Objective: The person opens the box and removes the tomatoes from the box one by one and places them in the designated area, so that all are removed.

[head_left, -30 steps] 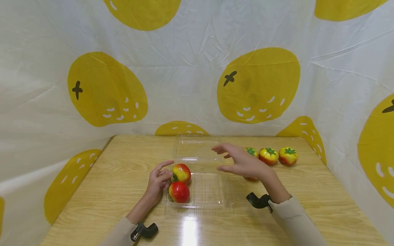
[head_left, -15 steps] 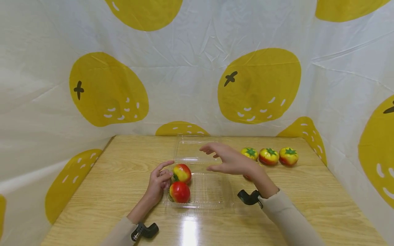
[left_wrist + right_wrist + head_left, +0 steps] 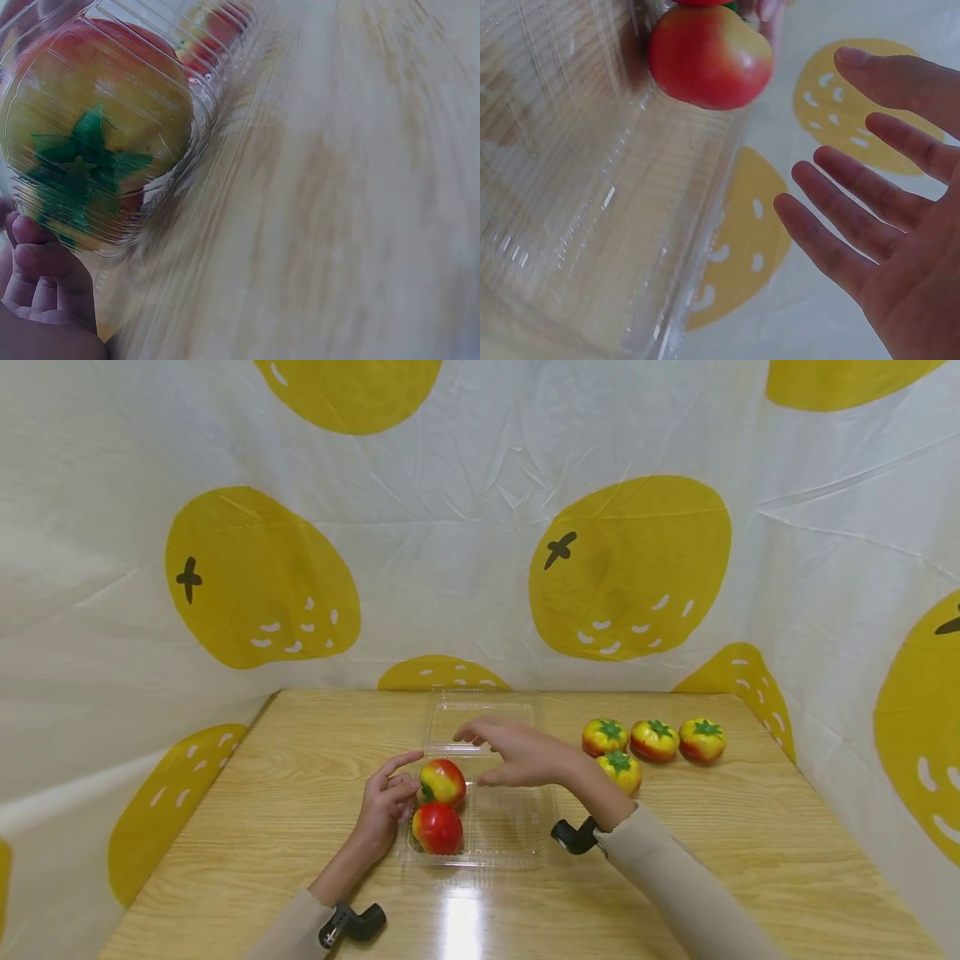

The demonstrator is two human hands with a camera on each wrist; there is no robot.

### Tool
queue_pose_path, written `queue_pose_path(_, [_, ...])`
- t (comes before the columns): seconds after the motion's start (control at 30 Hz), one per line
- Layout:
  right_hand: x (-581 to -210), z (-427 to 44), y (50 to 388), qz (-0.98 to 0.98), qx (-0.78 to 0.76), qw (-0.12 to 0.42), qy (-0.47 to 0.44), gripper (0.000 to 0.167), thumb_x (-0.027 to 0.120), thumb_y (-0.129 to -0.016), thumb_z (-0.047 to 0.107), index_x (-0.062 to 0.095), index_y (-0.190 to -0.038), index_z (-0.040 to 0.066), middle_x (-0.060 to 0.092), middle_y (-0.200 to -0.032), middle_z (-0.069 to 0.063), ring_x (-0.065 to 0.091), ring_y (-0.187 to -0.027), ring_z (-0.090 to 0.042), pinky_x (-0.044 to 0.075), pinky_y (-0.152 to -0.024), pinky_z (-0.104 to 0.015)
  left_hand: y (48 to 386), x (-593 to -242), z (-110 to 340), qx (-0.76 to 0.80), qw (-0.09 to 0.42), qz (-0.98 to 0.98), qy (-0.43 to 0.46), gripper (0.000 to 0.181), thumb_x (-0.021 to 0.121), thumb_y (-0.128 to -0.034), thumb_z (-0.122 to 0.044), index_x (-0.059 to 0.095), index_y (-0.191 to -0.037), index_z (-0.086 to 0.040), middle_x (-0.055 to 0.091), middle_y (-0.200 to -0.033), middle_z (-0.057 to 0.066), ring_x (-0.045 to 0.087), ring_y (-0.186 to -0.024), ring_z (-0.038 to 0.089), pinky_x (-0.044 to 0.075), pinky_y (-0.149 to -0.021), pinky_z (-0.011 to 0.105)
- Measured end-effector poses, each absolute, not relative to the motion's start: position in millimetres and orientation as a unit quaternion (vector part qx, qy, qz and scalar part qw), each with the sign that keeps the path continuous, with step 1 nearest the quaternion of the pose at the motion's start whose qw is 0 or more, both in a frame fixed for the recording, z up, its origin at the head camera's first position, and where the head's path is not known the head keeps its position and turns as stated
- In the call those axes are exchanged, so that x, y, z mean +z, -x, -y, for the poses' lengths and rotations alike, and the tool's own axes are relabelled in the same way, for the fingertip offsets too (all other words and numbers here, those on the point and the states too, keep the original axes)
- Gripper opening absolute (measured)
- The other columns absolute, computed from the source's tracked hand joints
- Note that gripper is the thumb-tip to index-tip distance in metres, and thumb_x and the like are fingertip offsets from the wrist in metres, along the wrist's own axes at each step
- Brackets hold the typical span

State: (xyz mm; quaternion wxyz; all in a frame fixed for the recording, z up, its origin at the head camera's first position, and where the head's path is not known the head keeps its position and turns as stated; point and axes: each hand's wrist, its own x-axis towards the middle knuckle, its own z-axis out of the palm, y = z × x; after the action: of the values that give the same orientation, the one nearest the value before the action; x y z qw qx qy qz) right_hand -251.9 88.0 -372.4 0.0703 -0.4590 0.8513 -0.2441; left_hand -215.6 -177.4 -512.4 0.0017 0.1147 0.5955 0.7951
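Note:
A clear plastic hinged container point(image 3: 510, 858) lies with its lid point(image 3: 442, 727) folded back on the table. Two red and yellow toy tomatoes sit along its left side: a rear one point(image 3: 442, 782) and a front one point(image 3: 437, 828). My left hand point(image 3: 382, 810) holds the container's left edge, thumb and curled fingertips against the ribbed wall in the left wrist view; its index finger points away. My right hand point(image 3: 521, 753) hovers over the back of the container, fingers spread and holding nothing, as the right wrist view confirms. Green star-shaped leaves show on the tomato point(image 3: 82, 165) through the plastic.
Several more toy tomatoes stand on the right: a back row with a left one point(image 3: 604, 737), a middle one point(image 3: 654, 741) and a right one point(image 3: 702, 741), plus one in front point(image 3: 619, 772). The wooden table point(image 3: 750, 843) meets a fruit-printed curtain point(image 3: 450, 568).
My right hand has moved left, from beside the tomatoes on the right to over the container, uncovering those tomatoes. My left hand and the two tomatoes in the container have stayed put.

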Motion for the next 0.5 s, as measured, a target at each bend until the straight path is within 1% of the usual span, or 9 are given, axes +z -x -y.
queue_pose_path(0.27, [-385.0, -69.7, 261.2, -0.851, -0.223, 0.092, 0.467, 0.058, 0.081, -0.087, 0.009, 0.056, -0.139, 0.004, 0.062, -0.140, -0.013, 0.062, -0.126, -0.033, 0.053, -0.106, -0.047, 215.0, -512.0, 175.8, 0.798, 0.001, -0.593, -0.110, 0.046, 0.054, -0.0989, 0.000, 0.047, -0.143, 0.007, 0.056, -0.067, -0.005, 0.043, -0.047, 0.005, 0.035, -0.043, 0.016])
queue_pose_path(0.5, [-393.3, -58.1, 265.7, -0.857, -0.205, 0.105, 0.461, 0.058, 0.083, -0.085, 0.010, 0.059, -0.138, 0.007, 0.063, -0.137, -0.011, 0.061, -0.127, -0.032, 0.052, -0.108, -0.048, 215.6, -513.4, 176.1, 0.796, -0.002, -0.595, -0.110, 0.046, 0.053, -0.0985, -0.001, 0.048, -0.143, 0.006, 0.060, -0.071, -0.005, 0.044, -0.047, 0.005, 0.035, -0.043, 0.016])
